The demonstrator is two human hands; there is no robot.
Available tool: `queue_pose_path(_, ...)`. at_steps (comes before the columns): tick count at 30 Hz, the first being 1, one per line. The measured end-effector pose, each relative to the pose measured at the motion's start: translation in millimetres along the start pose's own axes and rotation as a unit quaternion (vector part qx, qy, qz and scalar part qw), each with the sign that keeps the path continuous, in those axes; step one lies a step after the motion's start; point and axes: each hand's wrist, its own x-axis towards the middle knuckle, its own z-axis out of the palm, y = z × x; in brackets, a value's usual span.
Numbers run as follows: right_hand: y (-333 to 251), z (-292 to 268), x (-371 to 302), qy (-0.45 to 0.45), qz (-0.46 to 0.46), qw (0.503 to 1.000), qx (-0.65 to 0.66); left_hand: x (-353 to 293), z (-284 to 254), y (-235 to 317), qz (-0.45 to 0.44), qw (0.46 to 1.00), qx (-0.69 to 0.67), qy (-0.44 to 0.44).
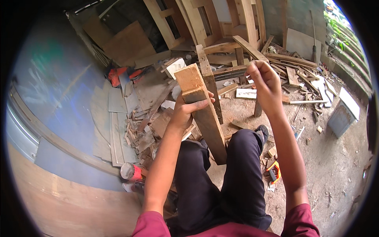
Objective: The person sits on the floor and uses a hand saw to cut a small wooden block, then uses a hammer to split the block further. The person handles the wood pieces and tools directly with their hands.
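A: Entry, from where I stand. Largest first: the wood pile (pixel 221 47), frames and planks leaning against the back wall, presumably stacked upright to keep the ground free. Offcuts (pixel 304 79) spread across the dirt in front of it.

B: And the flat sheets on the left?

A: Grey board pieces (pixel 116 130), laid flat and overlapping beside a long curved kerb. Past them, an orange power tool (pixel 126 74) on the ground.

B: The person?

A: Seated or crouched, knees apart, dark trousers. Between the knees stands a thick wooden beam (pixel 203 114), tilted, its lower end down by the legs, its sawn top end raised toward the head. That angle brings the end face close to the eyes.

B: Who holds it?

A: The left hand (pixel 184 112) is wrapped round it from behind, fingers closed across the front face, a firm steadying grip just below the top.

B: The right?

A: The right hand (pixel 266 85) is lifted clear of the beam, fingers curled inward with thumb and forefinger pinched. Possibly something small and thin is held there; I cannot tell at this resolution.

B: Small items?

A: A red-and-white can (pixel 131 172) by the left leg, and an orange-black tape measure (pixel 275 172) on the dirt by the right leg, within reach.
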Motion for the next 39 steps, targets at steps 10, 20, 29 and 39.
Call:
queue_pose_path(10,47,56,-4,-0.137,0.041,0.95,-0.277,24,-2,-61,0.073,0.984,0.091,0.134)
queue_pose_path(20,66,66,10,-0.238,0.031,0.922,-0.303,6,-16,-78,0.172,0.928,0.272,0.186)
queue_pose_path(29,62,71,32,-0.186,-0.033,0.914,-0.358,39,-13,-62,0.244,0.829,0.478,0.157)
queue_pose_path(39,89,36,27,-0.109,0.09,0.954,-0.265,63,-49,-79,0.032,0.978,0.115,0.169)
